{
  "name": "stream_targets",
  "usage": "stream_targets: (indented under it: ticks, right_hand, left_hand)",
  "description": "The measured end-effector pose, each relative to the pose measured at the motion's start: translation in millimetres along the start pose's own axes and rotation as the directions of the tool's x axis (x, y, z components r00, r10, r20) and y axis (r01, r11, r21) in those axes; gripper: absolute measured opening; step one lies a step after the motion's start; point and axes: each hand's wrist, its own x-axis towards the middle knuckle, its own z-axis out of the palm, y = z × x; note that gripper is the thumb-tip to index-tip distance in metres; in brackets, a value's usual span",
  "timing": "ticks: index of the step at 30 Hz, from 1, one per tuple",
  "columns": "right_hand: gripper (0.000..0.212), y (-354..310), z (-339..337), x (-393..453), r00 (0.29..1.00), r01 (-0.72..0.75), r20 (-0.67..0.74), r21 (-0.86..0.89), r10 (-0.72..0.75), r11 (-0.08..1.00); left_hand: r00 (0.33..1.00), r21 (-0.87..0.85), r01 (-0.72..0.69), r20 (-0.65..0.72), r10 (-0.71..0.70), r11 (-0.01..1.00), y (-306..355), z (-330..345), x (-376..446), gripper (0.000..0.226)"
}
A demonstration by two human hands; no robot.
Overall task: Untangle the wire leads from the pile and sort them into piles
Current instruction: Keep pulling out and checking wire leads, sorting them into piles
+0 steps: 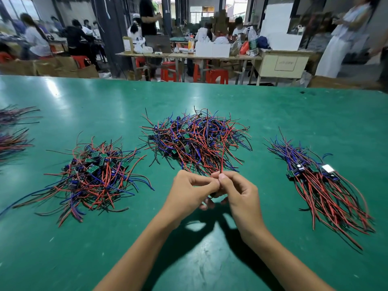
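Note:
A big tangled pile [195,139] of red, blue and black wire leads with small green boards lies in the middle of the green table [273,106]. Just in front of it my left hand [190,191] and my right hand [237,192] meet above the table. Both pinch one wire lead [222,162], whose red wire runs up from my fingertips into the pile. What hangs below my fingers is hidden. A looser pile [94,173] lies to the left. On the right lies a combed, aligned pile [323,183].
Two more wire bundles [12,131] lie at the table's far left edge. Beyond the table's far edge [189,80] are work benches, red stools [216,75] and several seated and standing people.

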Motion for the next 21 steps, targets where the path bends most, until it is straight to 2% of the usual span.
stream_targets:
  ticks: [4, 7, 11, 14, 16, 18, 19, 20, 21]
  right_hand:
    - [0.024, 0, 0, 3, 0.990, -0.082, -0.107, 0.059, 0.088, 0.995]
    - [0.024, -5, -10, 14, 0.971, -0.134, -0.186, 0.085, 0.148, 0.987]
    - [0.023, -12, -30, 27, 0.938, -0.161, -0.293, 0.108, 0.186, 0.981]
    - [0.019, -14, -39, 33, 0.926, -0.249, -0.228, 0.230, 0.302, 0.941]
    - [0.017, -19, -43, 35, 0.894, -0.378, -0.079, 0.396, 0.441, 0.837]
    - [0.016, -24, -46, 35, 0.858, -0.461, 0.052, 0.517, 0.511, 0.722]
    - [0.017, -25, -46, 35, 0.855, -0.471, 0.073, 0.523, 0.513, 0.710]
    - [0.017, -24, -46, 36, 0.874, -0.444, 0.045, 0.476, 0.484, 0.759]
    - [0.019, -22, -45, 36, 0.916, -0.362, -0.032, 0.368, 0.401, 0.856]
  left_hand:
    - [0.999, 0.120, -0.033, -0.007, 0.034, 0.992, -2, 5, 1, 0.019]
    - [0.998, 0.281, -0.056, 0.032, 0.048, 0.958, -5, 8, -1, 0.018]
    - [0.994, 0.310, -0.035, 0.112, 0.000, 0.950, -3, 14, -4, 0.016]
    - [0.989, 0.288, -0.034, 0.147, -0.009, 0.957, -1, 13, -3, 0.016]
    - [0.982, 0.234, -0.017, 0.188, -0.028, 0.972, 1, 9, -2, 0.014]
    - [0.971, 0.158, 0.016, 0.233, -0.053, 0.987, 4, 3, -1, 0.012]
    - [0.965, 0.116, 0.040, 0.253, -0.068, 0.992, 4, 0, -1, 0.013]
    - [0.960, 0.071, 0.066, 0.268, -0.082, 0.995, 4, -2, -1, 0.014]
    - [0.956, 0.027, 0.087, 0.278, -0.091, 0.996, 4, -4, -1, 0.014]
